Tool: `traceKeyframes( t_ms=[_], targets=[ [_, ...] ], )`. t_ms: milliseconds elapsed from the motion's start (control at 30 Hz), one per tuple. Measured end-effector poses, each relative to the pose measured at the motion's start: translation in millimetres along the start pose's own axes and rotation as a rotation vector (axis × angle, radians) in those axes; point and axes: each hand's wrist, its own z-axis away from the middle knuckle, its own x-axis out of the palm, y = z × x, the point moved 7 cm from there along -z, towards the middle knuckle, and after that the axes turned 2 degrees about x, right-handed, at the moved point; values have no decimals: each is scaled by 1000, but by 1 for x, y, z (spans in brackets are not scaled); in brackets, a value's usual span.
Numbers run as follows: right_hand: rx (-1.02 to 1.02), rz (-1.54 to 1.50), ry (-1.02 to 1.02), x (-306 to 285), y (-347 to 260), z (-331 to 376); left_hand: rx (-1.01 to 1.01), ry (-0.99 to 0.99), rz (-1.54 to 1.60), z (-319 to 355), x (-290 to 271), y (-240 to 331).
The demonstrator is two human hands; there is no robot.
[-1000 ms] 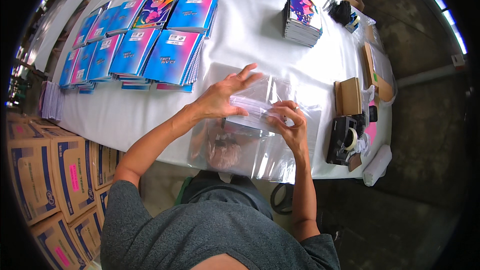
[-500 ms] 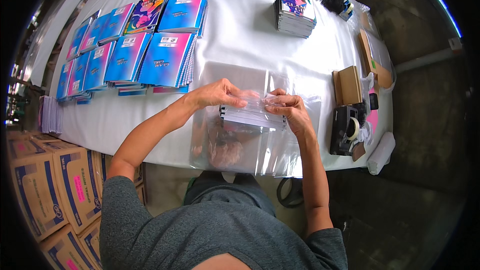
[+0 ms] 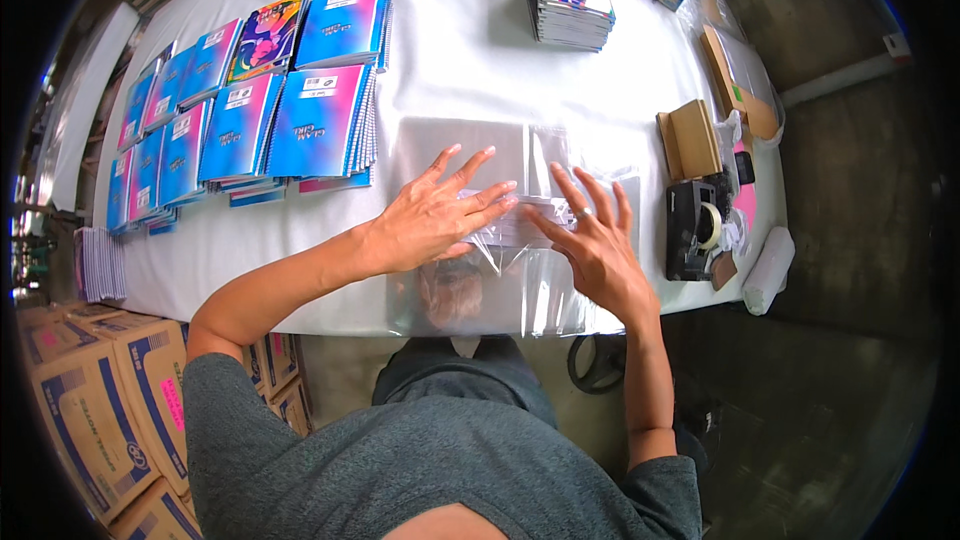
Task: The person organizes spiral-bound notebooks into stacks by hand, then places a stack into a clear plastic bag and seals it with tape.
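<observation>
My left hand is spread over clear plastic film, its fingertips near the far edge of a wrapped bundle. Facing it, my right hand also has its fingers apart, the index finger and thumb touching the film on the bundle. The bundle shows white layered edges and is mostly hidden beneath the hands and folds of plastic. Under and around it, the clear plastic sheet lies flat, reaching the near table edge with shiny creases. Neither hand grips anything.
Piles of blue-pink spiral notebooks cover the left of the white-covered table. Another notebook stack stands at the far right. A black tape dispenser and a cardboard piece sit at right. Cartons are stacked lower left.
Both hands have let go of the pinched film and spread their fingers. The film is now folded down over the bundle, and the white edges show less. The whole view has shifted slightly.
</observation>
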Motion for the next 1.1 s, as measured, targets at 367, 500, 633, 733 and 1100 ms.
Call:
traceKeyframes(
  t_ms=[367,500,633,733,1100],
  targets=[
    [850,-1566,292,116,-42,54,57,197,-56,5,3,8],
    [784,-1617,506,151,-29,59,67,82,-32,3,-1,9],
    [733,-1634,584,164,-30,56,-154,35,326,-15,4,-17],
    [723,-1651,544,160,-29,53,-185,-195,414,-23,23,-24],
    [1272,-617,547,12,330,299,-276,-261,403,-28,11,-14]
  ],
)
